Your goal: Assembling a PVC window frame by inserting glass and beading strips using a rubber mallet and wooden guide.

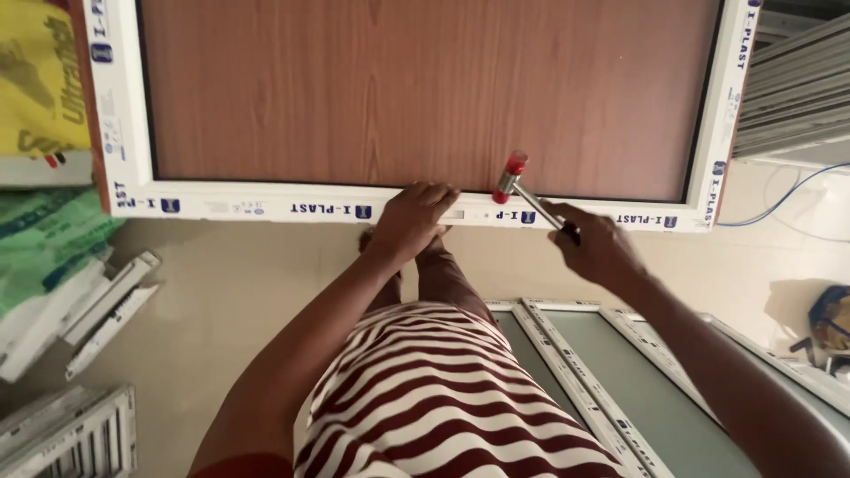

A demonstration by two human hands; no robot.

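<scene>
A white plastic frame holding a brown wood-grain panel lies on the floor in front of me. My left hand presses flat on the frame's near rail, fingers spread over its edge. My right hand grips the black handle of a small mallet with red end caps. The mallet head rests against the rail's inner edge, just right of my left hand. My striped clothing and a leg fill the lower middle.
Yellow and green sacks sit at the left, with white profile offcuts beneath them. Framed glass sashes lie at the lower right. Stacked white profiles are at the upper right, beside a blue cable.
</scene>
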